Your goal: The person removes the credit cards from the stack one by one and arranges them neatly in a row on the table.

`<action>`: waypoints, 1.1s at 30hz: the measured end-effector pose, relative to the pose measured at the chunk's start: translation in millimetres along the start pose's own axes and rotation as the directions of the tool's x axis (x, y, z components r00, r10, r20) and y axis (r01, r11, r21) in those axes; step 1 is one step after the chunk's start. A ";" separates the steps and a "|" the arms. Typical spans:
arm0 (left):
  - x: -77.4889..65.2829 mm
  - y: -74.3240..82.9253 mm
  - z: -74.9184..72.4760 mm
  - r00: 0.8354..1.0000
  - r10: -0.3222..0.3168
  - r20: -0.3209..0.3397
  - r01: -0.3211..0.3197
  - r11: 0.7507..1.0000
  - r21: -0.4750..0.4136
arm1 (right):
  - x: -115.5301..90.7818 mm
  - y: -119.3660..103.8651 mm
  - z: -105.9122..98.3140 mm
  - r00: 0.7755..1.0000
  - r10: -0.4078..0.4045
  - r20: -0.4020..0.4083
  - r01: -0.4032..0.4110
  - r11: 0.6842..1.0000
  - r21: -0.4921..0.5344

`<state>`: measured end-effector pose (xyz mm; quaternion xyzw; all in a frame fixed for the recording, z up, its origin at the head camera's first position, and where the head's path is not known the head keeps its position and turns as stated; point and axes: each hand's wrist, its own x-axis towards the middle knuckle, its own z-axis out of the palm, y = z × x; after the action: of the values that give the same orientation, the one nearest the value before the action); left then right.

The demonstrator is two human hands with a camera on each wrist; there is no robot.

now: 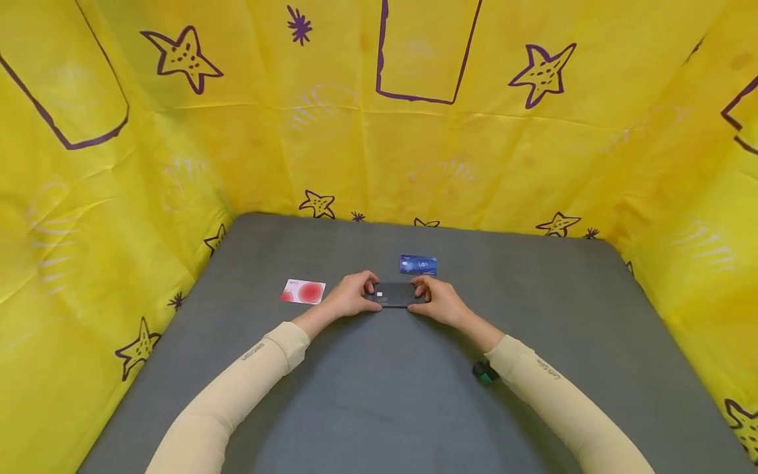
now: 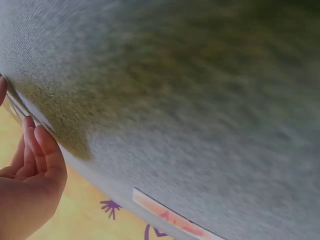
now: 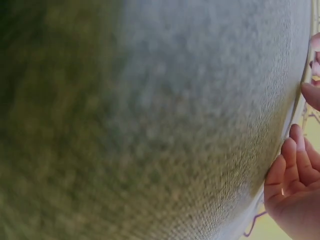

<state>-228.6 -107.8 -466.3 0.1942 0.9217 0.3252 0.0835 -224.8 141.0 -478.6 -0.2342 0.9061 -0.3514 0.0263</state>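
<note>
A black card [image 1: 397, 295] with a chip square and the letters VIP lies between my two hands, low at the grey table. My left hand [image 1: 354, 295] pinches its left end, thumb at the near edge and fingers at the far edge. At the opposite end my right hand [image 1: 439, 300] holds it the same way. Fingertips of the left hand [image 2: 37, 165] show at the left edge of the left wrist view; those of the right hand [image 3: 295, 185] appear at the right edge of the right wrist view. Whether the card touches the table is hard to tell.
Just behind the black card lies a blue VIP card [image 1: 418, 264]. A white card with red circles [image 1: 303, 291] rests left of my left hand. Yellow printed cloth [image 1: 331, 151] encloses the grey table [image 1: 355, 408] at the back and sides.
</note>
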 end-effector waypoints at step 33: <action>-37.6 -46.8 -42.6 0.991 0.129 0.025 -0.131 0.978 0.165 | 21.1 -42.2 36.8 0.998 -0.014 0.062 0.021 0.994 -0.108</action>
<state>-220.5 -180.8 -461.9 0.2627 0.9302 0.2508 0.0521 -218.6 81.5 -476.5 -0.2538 0.9205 -0.2945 0.0381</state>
